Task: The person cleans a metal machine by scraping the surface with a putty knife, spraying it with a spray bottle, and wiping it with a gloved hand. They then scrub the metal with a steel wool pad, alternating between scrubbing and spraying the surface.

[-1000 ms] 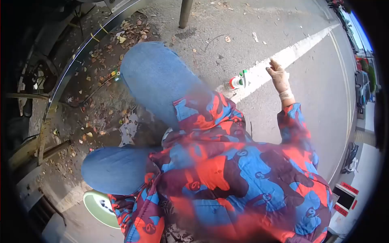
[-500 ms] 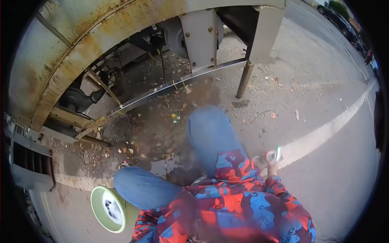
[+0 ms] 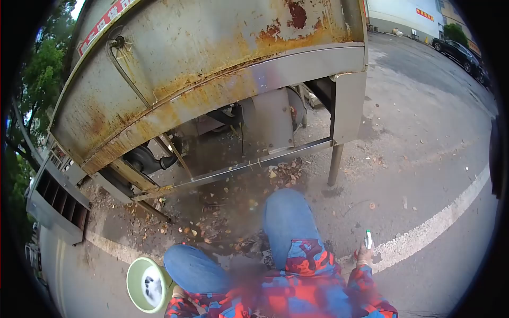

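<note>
On the right, my right hand (image 3: 364,254) is closed around a small white object with a green tip (image 3: 368,239), held above the pavement beside the painted white line. Only a small part of my left hand (image 3: 179,292) shows, low at the left between my sleeve and a light green basin (image 3: 133,285); its fingers are hidden. White, foamy-looking contents with dark spots lie in the basin. In front of my knees stands a rusty, stained metal cabinet (image 3: 212,47) on legs, open at its lower part, where dark machine parts show.
Damp ground (image 3: 222,212) with leaves and litter lies under the cabinet. A grey slatted metal unit (image 3: 58,204) stands at the left. A cabinet leg (image 3: 335,164) rises ahead of my right knee. Dark cars (image 3: 458,55) are parked far off at the upper right.
The view has tilted upward, so more of the cabinet's front shows. My right hand has turned the white object more upright. A bit of my left hand has come into view by the basin.
</note>
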Tool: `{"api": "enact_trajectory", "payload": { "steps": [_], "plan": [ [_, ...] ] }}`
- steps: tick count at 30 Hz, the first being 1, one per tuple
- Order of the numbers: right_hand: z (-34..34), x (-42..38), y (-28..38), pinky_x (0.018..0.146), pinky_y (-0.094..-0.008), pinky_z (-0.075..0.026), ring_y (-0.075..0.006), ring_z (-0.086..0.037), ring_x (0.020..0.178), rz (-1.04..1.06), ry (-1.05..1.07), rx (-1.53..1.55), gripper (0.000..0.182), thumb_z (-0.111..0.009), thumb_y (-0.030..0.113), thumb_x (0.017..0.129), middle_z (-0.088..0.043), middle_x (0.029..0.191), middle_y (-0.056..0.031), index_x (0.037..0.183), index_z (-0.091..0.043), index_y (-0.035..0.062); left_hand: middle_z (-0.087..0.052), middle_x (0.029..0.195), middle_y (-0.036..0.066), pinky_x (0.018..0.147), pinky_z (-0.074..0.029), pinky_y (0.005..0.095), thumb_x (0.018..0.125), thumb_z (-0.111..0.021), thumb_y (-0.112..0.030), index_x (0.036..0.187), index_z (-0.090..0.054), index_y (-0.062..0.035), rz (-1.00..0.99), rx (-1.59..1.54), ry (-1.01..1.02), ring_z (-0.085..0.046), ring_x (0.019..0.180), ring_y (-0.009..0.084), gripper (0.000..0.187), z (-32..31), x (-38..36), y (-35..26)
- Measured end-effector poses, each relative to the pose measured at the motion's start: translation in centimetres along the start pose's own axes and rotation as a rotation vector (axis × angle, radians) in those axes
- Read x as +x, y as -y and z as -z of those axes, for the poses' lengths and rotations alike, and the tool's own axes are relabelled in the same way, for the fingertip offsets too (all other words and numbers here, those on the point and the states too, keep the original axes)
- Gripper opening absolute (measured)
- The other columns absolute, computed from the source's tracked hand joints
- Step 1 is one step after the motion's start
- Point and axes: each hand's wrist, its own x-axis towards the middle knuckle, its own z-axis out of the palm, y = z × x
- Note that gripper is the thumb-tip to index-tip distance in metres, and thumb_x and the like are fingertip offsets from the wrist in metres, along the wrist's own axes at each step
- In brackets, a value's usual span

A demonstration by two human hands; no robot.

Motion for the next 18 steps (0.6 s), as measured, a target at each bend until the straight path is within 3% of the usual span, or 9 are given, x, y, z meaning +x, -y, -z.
{"api": "enact_trajectory", "payload": {
  "steps": [4,6,8,10,11,12,15,16,18],
  "plan": [
    [-2.4,2.3,3.0,0.086,-0.0313,-0.048,-0.0187,-0.06,0.096,0.103,0.107,0.17,0.05,-0.068,0.006,0.078,-0.062,0.109,-0.0092,0.125,-0.053,0.0001,-0.064,0.09,0.011,0.06,-0.048,0.0246,0.088,-0.058,-0.013,0.117,-0.052,-0.0035,-0.164,-0.373,-0.149,-0.062,0.071,0.0186,0.031,3.6,3.8,-4.8],
    [-3.7,2.6,8.3,0.085,-0.0309,-0.048,-0.0184,-0.061,0.096,0.192,0.152,0.21,0.05,-0.068,0.005,0.078,-0.062,0.109,-0.0088,0.125,-0.054,-0.0002,-0.064,0.091,0.012,0.056,-0.047,0.0251,0.087,-0.061,-0.012,0.123,-0.048,-0.007,-0.429,-0.595,-0.173,-0.062,0.068,0.0186,0.039,5.0,6.3,-9.0],
    [-5.7,1.9,16.7,0.086,-0.0298,-0.048,-0.0174,-0.061,0.096,0.347,0.195,0.151,0.051,-0.068,0.005,0.078,-0.062,0.112,-0.008,0.126,-0.052,-0.0007,-0.063,0.096,0.011,0.057,-0.049,0.0252,0.089,-0.059,-0.012,0.123,-0.047,-0.0082,-0.669,-0.657,-0.205,-0.063,0.072,0.0182,0.036,3.2,4.2,-15.6],
    [-7.5,1.4,24.3,0.09,-0.0293,-0.046,-0.0162,-0.06,0.103,0.44,0.272,0.165,0.046,-0.066,0.004,0.079,-0.063,0.115,-0.0094,0.124,-0.055,-0.001,-0.061,0.1,0.008,0.067,-0.051,0.0247,0.092,-0.052,-0.009,0.12,-0.05,-0.0053,-0.856,-0.676,-0.042,-0.065,0.079,0.0181,0.028,-1.5,-3.3,-23.1],
    [-8.5,-0.1,29.0,0.089,-0.0287,-0.047,-0.0153,-0.06,0.102,0.54,0.294,0.259,0.045,-0.066,0.004,0.08,-0.064,0.113,-0.0089,0.123,-0.056,-0.0013,-0.061,0.105,0.011,0.068,-0.052,0.0257,0.094,-0.054,-0.015,0.126,-0.045,-0.0049,-0.856,-0.611,0.067,-0.066,0.086,0.0206,0.035,-4.6,-9.6,-26.7],
    [-9.6,-1.8,33.6,0.088,-0.0281,-0.047,-0.0145,-0.061,0.101,0.64,0.317,0.354,0.043,-0.067,0.004,0.081,-0.064,0.112,-0.0084,0.122,-0.056,-0.0016,-0.061,0.106,0.013,0.073,-0.053,0.0289,0.095,-0.052,-0.016,0.129,-0.043,-0.0047,-0.902,-0.569,0.271,-0.066,0.088,0.0231,0.037,-7.2,-11.4,-28.5],
    [-11.9,-7.1,44.0,0.088,-0.0261,-0.048,-0.0122,-0.06,0.099,0.58,0.502,0.598,0.045,-0.071,0.001,0.081,-0.063,0.111,-0.007,0.123,-0.054,-0.001,-0.053,0.123,0.018,0.086,-0.051,0.0421,0.096,-0.053,-0.019,0.137,-0.036,-0.0067,-0.783,-0.601,0.952,-0.057,0.111,0.0349,0.045,-16.4,-17.5,-31.5],
    [-13.2,-8.5,46.0,0.087,-0.0261,-0.048,-0.0125,-0.06,0.099,0.668,0.552,0.62,0.044,-0.07,-0.001,0.081,-0.063,0.11,-0.0065,0.122,-0.054,-0.0014,-0.049,0.128,0.018,0.091,-0.049,0.0456,0.095,-0.055,-0.022,0.139,-0.035,-0.0084,-0.71,-0.607,1.142,-0.051,0.119,0.0366,0.05,-19.2,-18.9,-31.6],
    [-15.2,-12.6,49.6,0.084,-0.0245,-0.048,-0.0111,-0.06,0.095,0.579,0.684,0.759,0.042,-0.07,-0.001,0.081,-0.063,0.108,-0.0061,0.12,-0.056,-0.0011,-0.044,0.135,0.016,0.094,-0.044,0.0549,0.092,-0.059,-0.031,0.139,-0.037,-0.0114,-0.607,-0.676,1.432,-0.045,0.124,0.0375,0.055,-24.1,-20.5,-31.6]
  ]
}}
